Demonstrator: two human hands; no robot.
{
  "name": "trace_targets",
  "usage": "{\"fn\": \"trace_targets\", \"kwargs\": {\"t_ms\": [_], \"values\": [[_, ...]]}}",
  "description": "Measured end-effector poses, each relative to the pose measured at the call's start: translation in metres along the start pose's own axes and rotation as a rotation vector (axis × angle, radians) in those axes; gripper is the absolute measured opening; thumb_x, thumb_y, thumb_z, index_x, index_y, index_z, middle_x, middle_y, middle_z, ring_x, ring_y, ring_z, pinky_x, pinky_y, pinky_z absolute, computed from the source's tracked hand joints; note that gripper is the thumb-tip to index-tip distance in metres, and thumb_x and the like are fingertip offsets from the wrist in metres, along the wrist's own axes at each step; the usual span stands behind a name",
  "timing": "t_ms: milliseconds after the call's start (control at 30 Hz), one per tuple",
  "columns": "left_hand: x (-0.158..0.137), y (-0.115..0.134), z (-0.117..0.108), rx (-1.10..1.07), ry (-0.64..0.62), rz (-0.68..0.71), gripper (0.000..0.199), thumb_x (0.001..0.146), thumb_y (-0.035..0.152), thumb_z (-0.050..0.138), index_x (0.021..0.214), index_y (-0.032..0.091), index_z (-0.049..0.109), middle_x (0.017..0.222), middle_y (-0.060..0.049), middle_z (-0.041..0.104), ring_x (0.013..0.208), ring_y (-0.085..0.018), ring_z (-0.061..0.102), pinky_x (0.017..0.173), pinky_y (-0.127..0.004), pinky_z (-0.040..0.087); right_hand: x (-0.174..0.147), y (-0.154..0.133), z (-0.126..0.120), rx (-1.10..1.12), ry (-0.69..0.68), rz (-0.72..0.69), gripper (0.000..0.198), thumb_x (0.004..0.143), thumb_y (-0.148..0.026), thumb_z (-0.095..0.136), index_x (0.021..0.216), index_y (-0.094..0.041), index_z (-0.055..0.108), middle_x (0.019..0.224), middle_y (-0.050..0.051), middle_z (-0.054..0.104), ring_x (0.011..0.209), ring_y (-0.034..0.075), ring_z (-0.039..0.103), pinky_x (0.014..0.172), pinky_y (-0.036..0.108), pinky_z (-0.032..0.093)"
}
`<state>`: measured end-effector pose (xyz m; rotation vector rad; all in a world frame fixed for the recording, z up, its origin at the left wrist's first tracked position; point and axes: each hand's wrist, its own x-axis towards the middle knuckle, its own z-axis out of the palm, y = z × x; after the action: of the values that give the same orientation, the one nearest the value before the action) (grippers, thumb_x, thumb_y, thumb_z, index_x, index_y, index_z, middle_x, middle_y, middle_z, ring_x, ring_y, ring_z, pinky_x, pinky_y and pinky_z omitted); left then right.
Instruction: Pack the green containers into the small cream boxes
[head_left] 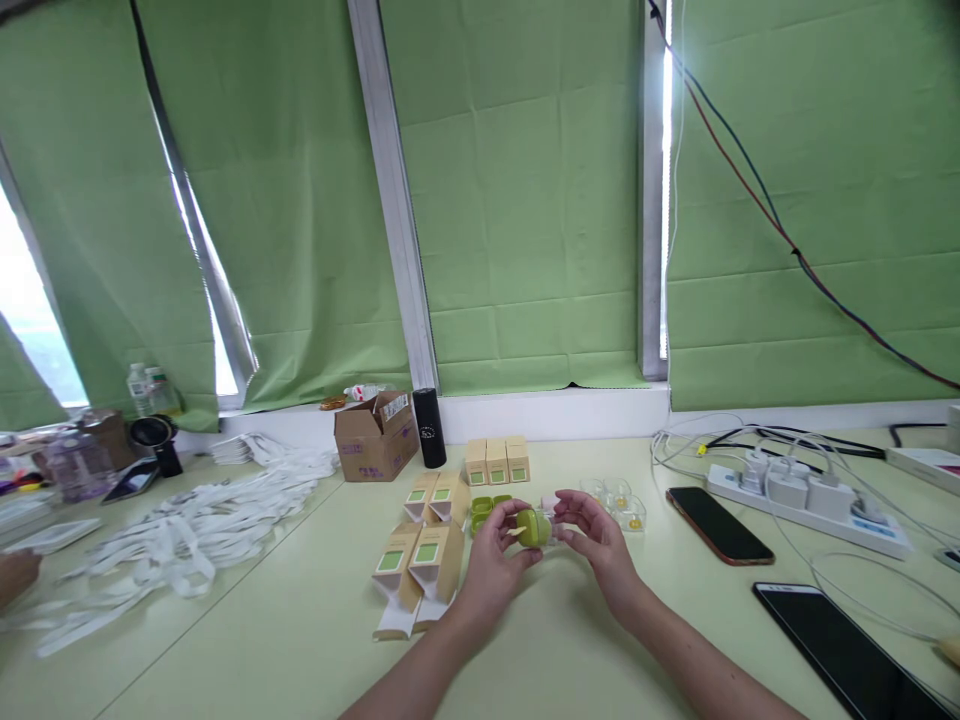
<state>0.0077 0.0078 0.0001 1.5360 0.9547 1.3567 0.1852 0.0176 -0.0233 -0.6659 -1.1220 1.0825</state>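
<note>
Above the table, my left hand (499,548) grips a small green rounded plastic piece (533,527) between thumb and fingers. Close beside it, my right hand (598,540) has its fingers curled around a clear plastic piece (553,535), mostly hidden by the fingers. The two pieces are held side by side; whether they touch I cannot tell. Behind my left hand lie several green plastic pieces (481,508). Several clear plastic cups (628,512) with yellow centres stand behind my right hand. Left of my hands are kraft paper boxes (436,555) with green labels, the nearest with flaps open.
Three small boxes (496,461) stand at the back, near a black cylinder (428,428) and an open carton (375,438). White straps (180,530) spread leftward, where another person's hand (19,574) shows. Rightward lie a phone (720,525), a tablet (847,650) and a power strip (810,508).
</note>
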Motion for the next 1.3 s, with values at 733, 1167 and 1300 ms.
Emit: {"fn": "trace_targets", "kwargs": {"t_ms": [733, 1167, 1300], "values": [[-0.008, -0.013, -0.006, 0.637, -0.137, 0.253, 0.045, 0.071, 0.025, 0.082, 0.115, 0.027, 0.074, 0.110, -0.010, 0.072, 0.109, -0.036, 0.054, 0.099, -0.051, 0.039, 0.009, 0.014, -0.009, -0.167, 0.240, 0.005, 0.035, 0.068, -0.032, 0.075, 0.102, -0.023, 0.068, 0.090, 0.004, 0.065, 0.080, 0.023, 0.063, 0.055, 0.032, 0.055], [-0.013, -0.001, -0.002, 0.950, -0.231, 0.130, 0.039, 0.081, 0.034, 0.073, 0.118, 0.023, 0.070, 0.116, -0.008, 0.070, 0.113, -0.031, 0.055, 0.100, -0.043, 0.041, 0.007, 0.013, -0.006, -0.205, 0.227, 0.006, 0.036, 0.069, -0.031, 0.071, 0.103, -0.022, 0.068, 0.090, 0.005, 0.065, 0.081, 0.023, 0.064, 0.055, 0.031, 0.056], [-0.014, -0.001, -0.001, 0.979, -0.222, 0.122, 0.043, 0.081, 0.037, 0.072, 0.122, 0.023, 0.069, 0.118, -0.009, 0.070, 0.116, -0.033, 0.056, 0.102, -0.045, 0.042, 0.007, 0.012, -0.006, -0.209, 0.233, 0.004, 0.036, 0.068, -0.031, 0.070, 0.102, -0.022, 0.068, 0.090, 0.005, 0.065, 0.080, 0.023, 0.063, 0.054, 0.030, 0.056]]}}
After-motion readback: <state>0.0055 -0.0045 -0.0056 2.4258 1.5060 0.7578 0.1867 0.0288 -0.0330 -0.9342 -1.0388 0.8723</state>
